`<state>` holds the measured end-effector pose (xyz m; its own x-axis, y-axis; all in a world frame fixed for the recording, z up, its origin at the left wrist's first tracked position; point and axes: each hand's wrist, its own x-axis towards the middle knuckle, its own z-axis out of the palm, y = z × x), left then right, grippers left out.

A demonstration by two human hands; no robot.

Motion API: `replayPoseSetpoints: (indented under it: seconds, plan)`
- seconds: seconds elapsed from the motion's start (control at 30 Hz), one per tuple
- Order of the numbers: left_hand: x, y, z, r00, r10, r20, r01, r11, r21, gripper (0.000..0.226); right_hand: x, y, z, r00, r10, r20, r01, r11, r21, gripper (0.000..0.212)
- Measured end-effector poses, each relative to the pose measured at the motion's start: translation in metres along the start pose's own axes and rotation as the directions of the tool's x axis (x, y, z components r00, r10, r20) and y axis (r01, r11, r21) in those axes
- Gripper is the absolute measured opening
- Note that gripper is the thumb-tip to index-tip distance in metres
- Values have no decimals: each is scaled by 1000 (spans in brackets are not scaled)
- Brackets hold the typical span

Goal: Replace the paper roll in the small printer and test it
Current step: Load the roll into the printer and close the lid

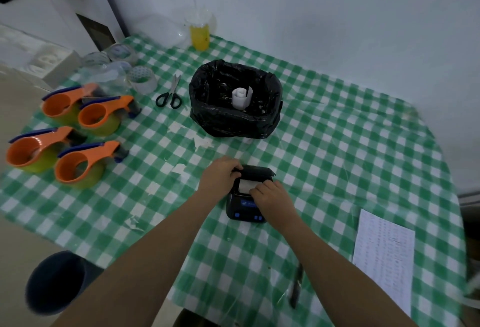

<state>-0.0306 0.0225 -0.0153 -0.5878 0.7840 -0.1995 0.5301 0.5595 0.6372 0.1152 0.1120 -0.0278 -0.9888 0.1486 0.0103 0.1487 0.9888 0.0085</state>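
The small black printer (pixel 242 210) with blue buttons lies on the green checked tablecloth, its lid (pixel 255 171) raised at the far end. A white paper roll (pixel 245 186) sits in the open bay. My left hand (pixel 220 174) grips the left side of the printer by the lid hinge. My right hand (pixel 270 198) rests over the printer's body, its fingertips touching the paper's near edge. Another white paper roll (pixel 241 98) stands inside the bin lined with a black bag (pixel 233 116).
Several orange tape dispensers (pixel 78 165) stand at the left, with clear tape rolls (pixel 141 78) and scissors (pixel 170 93) behind them. A yellow drink cup (pixel 200 34) is at the back. A printed sheet (pixel 384 256) and a dark pen (pixel 296 287) lie at the right front.
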Motion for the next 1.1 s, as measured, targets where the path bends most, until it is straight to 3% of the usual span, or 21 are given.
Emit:
replayPoseSetpoints:
  seconds: [0.13,0.23,0.33,0.43,0.57,0.83,0.93,1.1]
  plan:
    - [-14,-9,7,997,30,76,-33,999,38,35,-6,-1,4,994,42,-98,-36,997,70,22]
    - [-24,-17,15,982,54,183,-89,978,187,42,-8,-4,4,987,126,-100,-111,983,146,15]
    - [-31,-23,22,971,130,199,-194,918,346,45,-8,-6,3,970,221,-101,-191,950,245,6]
    - [-34,-27,25,961,173,216,-251,874,416,54,-10,-2,9,965,261,32,-254,891,377,27]
    - [-33,-30,26,943,127,307,-252,877,410,67,-20,6,18,960,192,206,-264,865,426,54]
    - [-28,-25,22,933,68,352,-240,848,472,67,0,18,-3,876,95,472,-259,920,295,58]
    - [-28,-23,23,931,62,359,-249,826,505,65,1,11,-3,853,122,507,-268,937,225,59]
    - [-32,-26,20,931,85,354,-240,874,422,64,-2,14,-2,862,121,492,-278,925,260,57]
